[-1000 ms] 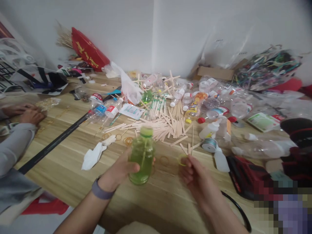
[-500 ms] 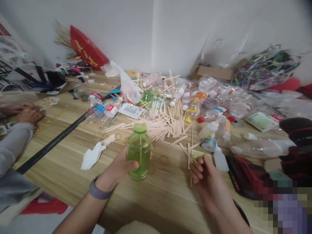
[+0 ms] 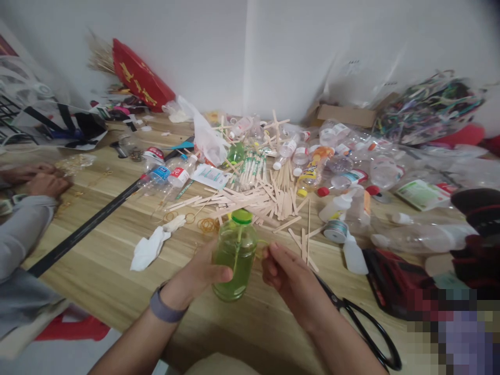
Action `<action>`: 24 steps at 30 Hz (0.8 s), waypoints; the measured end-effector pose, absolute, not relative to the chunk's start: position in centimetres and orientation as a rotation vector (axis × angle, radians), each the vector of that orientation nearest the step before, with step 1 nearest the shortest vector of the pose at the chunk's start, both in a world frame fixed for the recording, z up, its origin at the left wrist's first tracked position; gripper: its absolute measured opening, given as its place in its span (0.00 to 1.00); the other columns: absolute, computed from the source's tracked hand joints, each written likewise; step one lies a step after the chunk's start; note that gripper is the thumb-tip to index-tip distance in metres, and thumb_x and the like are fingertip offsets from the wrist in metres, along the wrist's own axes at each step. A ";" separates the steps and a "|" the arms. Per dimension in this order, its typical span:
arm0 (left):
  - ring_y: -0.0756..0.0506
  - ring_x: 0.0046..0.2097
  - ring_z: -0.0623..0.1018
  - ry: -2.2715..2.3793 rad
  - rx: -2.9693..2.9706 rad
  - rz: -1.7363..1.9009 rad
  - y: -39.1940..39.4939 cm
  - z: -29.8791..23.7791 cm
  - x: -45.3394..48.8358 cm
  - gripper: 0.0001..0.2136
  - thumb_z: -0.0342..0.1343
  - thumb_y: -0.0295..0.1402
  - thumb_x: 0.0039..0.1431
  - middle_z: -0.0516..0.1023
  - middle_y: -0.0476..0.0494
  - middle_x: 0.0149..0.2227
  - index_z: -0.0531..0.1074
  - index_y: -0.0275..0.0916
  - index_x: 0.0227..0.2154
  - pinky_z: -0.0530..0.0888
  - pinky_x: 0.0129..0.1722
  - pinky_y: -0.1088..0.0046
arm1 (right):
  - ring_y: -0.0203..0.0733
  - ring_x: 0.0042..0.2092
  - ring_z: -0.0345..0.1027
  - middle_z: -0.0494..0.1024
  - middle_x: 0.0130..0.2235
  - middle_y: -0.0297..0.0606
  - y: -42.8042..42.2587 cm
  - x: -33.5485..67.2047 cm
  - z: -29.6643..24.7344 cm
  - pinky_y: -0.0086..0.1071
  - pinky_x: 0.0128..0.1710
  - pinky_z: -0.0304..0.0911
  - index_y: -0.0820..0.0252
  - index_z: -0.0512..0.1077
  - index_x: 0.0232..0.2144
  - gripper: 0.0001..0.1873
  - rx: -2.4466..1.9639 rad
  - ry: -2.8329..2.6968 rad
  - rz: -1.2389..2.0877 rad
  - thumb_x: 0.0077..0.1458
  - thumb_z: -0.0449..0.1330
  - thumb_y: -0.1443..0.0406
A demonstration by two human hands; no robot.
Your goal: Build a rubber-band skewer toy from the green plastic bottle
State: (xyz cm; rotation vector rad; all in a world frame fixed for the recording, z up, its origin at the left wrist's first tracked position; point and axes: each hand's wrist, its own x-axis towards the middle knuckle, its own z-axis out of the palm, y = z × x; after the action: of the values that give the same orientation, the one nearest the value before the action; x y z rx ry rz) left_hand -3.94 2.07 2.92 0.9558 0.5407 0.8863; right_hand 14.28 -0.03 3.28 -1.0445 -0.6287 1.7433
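Observation:
A translucent green bottle [image 3: 236, 260] with a green cap is gripped around its left side by my left hand [image 3: 203, 276], the thumb across its front. It tilts slightly to the right above the table. A pale, thin line runs down from its neck; I cannot tell whether it is inside or outside. Close to the bottle's right side, my right hand [image 3: 287, 273] is closed, thumb and index finger pinching a thin yellow-green strand [image 3: 263, 241] that reaches toward the bottle. Black-handled scissors [image 3: 363, 323] lie partly under my right forearm.
Wooden sticks [image 3: 250, 200] and rubber bands [image 3: 208, 225] lie beyond the bottle. Plastic bottles [image 3: 339, 166] crowd the right. A crumpled white tissue [image 3: 150, 250], a black bar [image 3: 89, 221] and another person's hands [image 3: 49, 179] are at left. A red-and-black object [image 3: 390, 281] lies right.
The green bottle and my left hand have moved right and slightly down, and the bottle now tilts. My right hand has moved left to the bottle's side with the strand, uncovering more of the scissors.

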 end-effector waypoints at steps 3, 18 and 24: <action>0.45 0.32 0.77 0.543 0.891 0.905 2.2 2.6 -4.4 0.25 0.71 0.46 0.40 0.80 0.41 0.34 0.78 0.35 0.39 0.71 0.29 0.74 | 0.28 0.21 0.46 0.58 0.18 0.25 -0.2 15.5 3.0 0.25 0.20 0.45 0.61 0.71 0.23 0.20 -1.043 -0.617 1.733 0.44 0.70 0.51; 0.43 0.35 0.79 0.626 0.807 1.089 3.0 1.7 -5.1 0.26 0.69 0.50 0.42 0.81 0.40 0.35 0.78 0.34 0.39 0.75 0.33 0.72 | 0.26 0.17 0.45 0.56 0.16 0.21 -1.1 22.4 2.0 0.21 0.16 0.51 0.57 0.63 0.21 0.21 -1.029 -0.154 1.305 0.39 0.73 0.58; 0.45 0.34 0.78 0.562 0.848 1.007 2.3 1.8 -4.4 0.26 0.68 0.50 0.44 0.80 0.42 0.37 0.78 0.36 0.42 0.73 0.30 0.74 | 0.27 0.19 0.46 0.57 0.18 0.23 -1.1 18.3 1.3 0.23 0.17 0.46 0.58 0.68 0.23 0.20 -1.102 -0.390 1.427 0.43 0.71 0.52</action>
State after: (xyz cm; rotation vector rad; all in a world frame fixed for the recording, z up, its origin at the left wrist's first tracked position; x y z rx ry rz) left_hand -4.42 2.34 1.76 0.8481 0.5618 1.0066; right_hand 18.35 -1.11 1.32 -1.1018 -0.3902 1.4268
